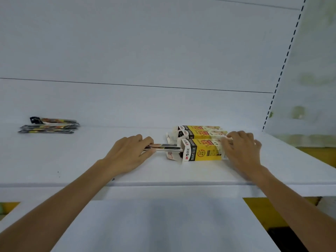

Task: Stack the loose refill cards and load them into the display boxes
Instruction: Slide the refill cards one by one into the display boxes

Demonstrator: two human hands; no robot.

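The left hand (127, 153) has a thin stack of refill cards (163, 146) pinched at its left end, fingers curled over the top and thumb underneath. The right end of the stack is just inside the open mouth of the nearest box (201, 150).

This is the relation that matters. The stack's long axis runs left to right, in line with the box's own length, and the box lies directly to the right of the gripping fingers. It looks like a straight push to the right should send the cards in. Most of the stack is outside the box at this point.

At the other end, the right hand (241, 150) holds the box's closed right end, fingers curled over the top panel. It appears to be bracing the box so it doesn't skate along the shelf (72, 160). The left hand is the one on the cards, and the right hand is nowhere near them.

The end flap (171, 157) hangs open below the stack, clear of its path as far as can be seen. The mouth is dark, so how full the box is can't be told.

Behind it, two more yellow boxes lie parallel and side by side. The middle box (201, 133) has its left end flaps open, and the far box (198, 127) is at the back. Their contents are hidden.

Well away on the far left of the shelf sit the loose cards (49, 125), a small untidy pile, not yet gathered. Loading is mid-way by the look of it, with that pile left to do.
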